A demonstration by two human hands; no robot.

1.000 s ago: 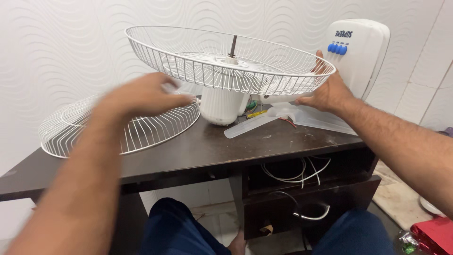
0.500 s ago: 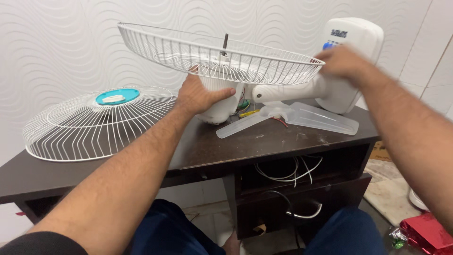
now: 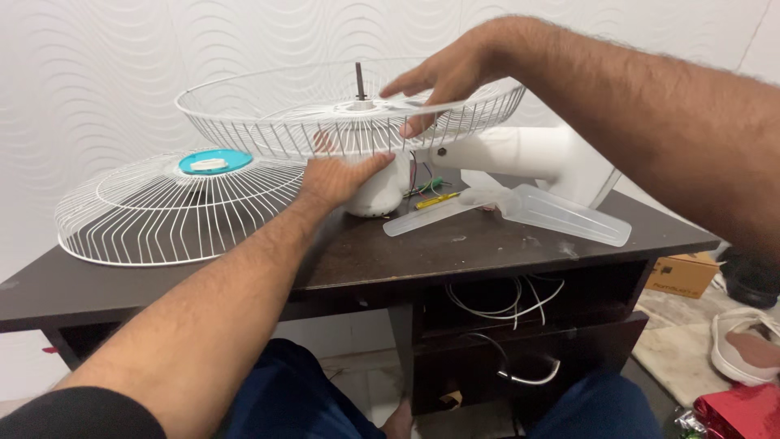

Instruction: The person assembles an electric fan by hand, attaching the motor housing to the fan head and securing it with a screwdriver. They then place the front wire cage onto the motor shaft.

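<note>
Right hand (image 3: 443, 77) moved from fan base onto rear grille (image 3: 349, 110), open; left hand (image 3: 337, 179) gripping motor housing (image 3: 382, 191)

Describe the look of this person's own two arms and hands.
Both hands, left hand and right hand, are bare: no gloves, rings or watch show. The forearms are uncovered and hairy. A dark sleeve edge shows on the left arm; no sleeve shows on the right.

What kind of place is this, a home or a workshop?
Probably a room in a home, used for a small repair. A dark wooden desk stands against a white patterned wall, shoes lie on the floor, and a dismantled fan's grille and blade rest on the desk.
</note>
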